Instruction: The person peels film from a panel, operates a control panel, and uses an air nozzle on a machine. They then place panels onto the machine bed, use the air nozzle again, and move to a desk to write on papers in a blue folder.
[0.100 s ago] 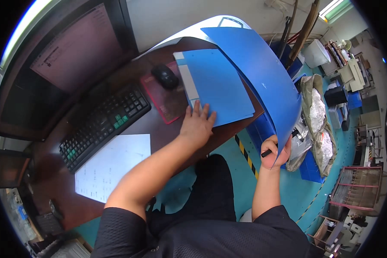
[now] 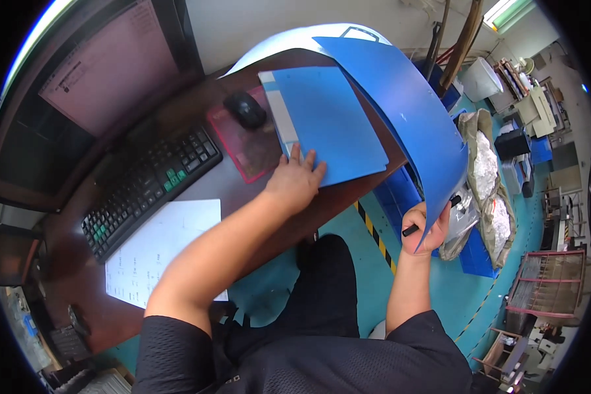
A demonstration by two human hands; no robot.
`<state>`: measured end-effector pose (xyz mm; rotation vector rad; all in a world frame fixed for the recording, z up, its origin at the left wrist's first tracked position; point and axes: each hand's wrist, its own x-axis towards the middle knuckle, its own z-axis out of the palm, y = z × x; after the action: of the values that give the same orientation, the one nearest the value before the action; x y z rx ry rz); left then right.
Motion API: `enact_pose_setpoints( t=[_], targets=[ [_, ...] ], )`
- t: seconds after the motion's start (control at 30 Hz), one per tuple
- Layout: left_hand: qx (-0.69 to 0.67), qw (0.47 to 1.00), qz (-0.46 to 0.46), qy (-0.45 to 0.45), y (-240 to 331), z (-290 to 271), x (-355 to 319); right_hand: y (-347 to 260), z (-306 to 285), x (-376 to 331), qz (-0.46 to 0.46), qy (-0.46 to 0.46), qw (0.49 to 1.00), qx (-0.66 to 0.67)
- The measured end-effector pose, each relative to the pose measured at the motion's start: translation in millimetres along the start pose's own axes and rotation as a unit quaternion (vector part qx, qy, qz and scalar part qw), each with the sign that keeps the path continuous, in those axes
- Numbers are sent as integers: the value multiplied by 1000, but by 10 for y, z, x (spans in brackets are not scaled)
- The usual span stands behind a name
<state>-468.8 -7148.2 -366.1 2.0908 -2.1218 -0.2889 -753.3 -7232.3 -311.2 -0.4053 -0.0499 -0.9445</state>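
A blue file folder (image 2: 328,115) with a white strip along its left edge lies on the dark desk (image 2: 256,236). My left hand (image 2: 296,180) rests on its near left corner, fingers apart. Right of it a large blue sheet (image 2: 410,108) curves up over the desk edge; its far end shows white. My right hand (image 2: 424,226) is closed around the sheet's near edge and also holds a black pen (image 2: 410,230), whose ends stick out on either side. The sheet hides some of those fingers.
A mouse (image 2: 245,109) sits on a red-edged pad (image 2: 256,172), beside a black keyboard (image 2: 154,190) and a monitor (image 2: 105,79). A printed paper (image 2: 177,253) lies nearer. Blue bins (image 2: 400,197) and a stuffed sack (image 2: 484,177) stand right of the desk.
The view has shifted slightly, so the desk things sit a little further left and up. My right hand and the sheet appear slightly further right. Both hands keep their hold and contact.
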Motion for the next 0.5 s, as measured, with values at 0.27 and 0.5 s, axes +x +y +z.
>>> enact_pose_setpoints(
  t=[0.27,0.5],
  targets=[
    [88,973,57,206,432,-349,-697,-392,83,-889,-71,-17,994,81],
    [-166,873,-156,431,824,-54,-2611,-478,213,-1305,-59,69,995,-36]
  ],
)
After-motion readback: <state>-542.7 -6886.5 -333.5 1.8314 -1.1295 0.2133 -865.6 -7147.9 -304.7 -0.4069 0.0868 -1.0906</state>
